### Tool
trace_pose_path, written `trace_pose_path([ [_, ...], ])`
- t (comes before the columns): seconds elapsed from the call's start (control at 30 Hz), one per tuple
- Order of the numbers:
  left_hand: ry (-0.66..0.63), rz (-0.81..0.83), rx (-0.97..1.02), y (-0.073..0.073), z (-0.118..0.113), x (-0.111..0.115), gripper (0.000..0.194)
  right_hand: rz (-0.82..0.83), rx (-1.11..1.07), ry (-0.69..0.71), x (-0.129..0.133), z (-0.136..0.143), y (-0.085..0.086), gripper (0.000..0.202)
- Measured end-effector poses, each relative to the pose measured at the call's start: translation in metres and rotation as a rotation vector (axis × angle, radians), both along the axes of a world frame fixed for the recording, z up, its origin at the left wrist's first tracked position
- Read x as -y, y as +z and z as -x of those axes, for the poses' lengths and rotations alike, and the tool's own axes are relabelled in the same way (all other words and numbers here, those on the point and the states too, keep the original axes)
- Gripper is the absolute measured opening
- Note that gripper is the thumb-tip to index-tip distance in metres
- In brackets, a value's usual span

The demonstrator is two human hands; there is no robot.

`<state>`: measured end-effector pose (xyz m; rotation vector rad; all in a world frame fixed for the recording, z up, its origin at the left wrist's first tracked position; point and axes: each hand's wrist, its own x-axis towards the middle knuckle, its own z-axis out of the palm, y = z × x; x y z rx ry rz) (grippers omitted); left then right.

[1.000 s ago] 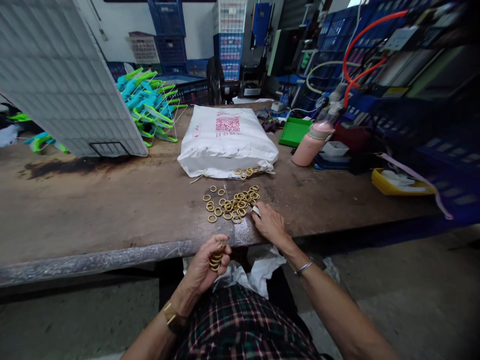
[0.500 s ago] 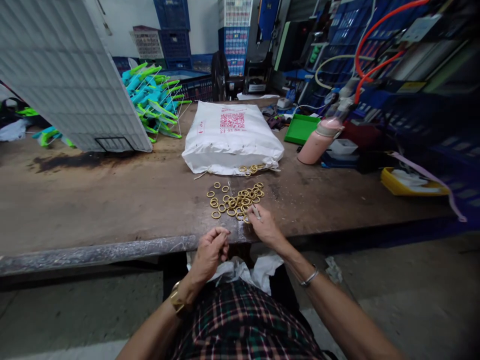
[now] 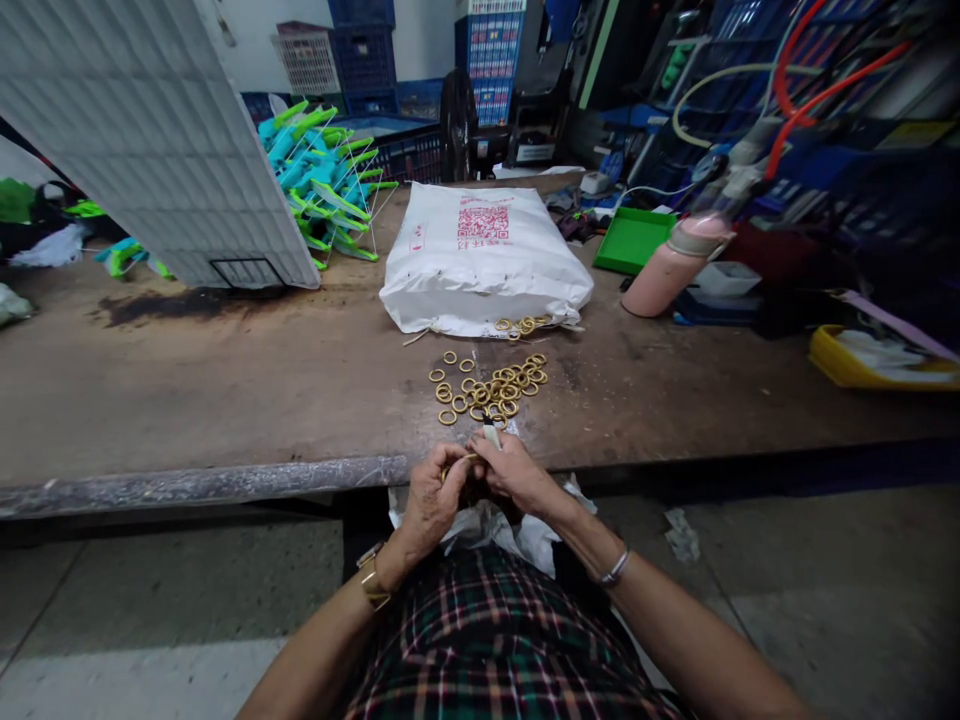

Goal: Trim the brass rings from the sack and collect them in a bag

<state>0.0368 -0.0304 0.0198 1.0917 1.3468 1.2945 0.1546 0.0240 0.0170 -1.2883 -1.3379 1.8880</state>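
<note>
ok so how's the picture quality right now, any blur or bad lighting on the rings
Head view: dim, uneven light, with the far right sinking into dark; head view: the gold rings read fairly clearly, with no strong glare on them; head view: the red hose looks soft and smeared; head view: shade between the left hand and right hand hides detail.

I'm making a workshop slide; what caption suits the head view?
Left hand and right hand meet at a gold-colored ring, loose rings and a white sack beyond.
</note>
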Motion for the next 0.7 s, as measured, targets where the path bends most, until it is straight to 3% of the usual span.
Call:
trace_pose_path([
  [0.2,-0.021,0.159,0.126,-0.003,-0.001,-0.001,0.026,-0.263,0.125,0.016,0.001,-0.001,0.000,0.027],
  [0.37,-0.097,0.290,0.271,-0.008,0.002,0.001,0.034,-0.328,0.173,0.002,0.001,0.000,0.001,0.022],
  [0.57,-0.122,0.312,0.444,-0.002,0.003,0.003,0.032,-0.294,0.164,0.059,-0.002,0.000,-0.005,0.025],
  [0.7,-0.073,0.324,0.471,0.003,0.002,0.004,0.032,-0.461,0.279,0.015,-0.002,-0.003,-0.005,0.022],
])
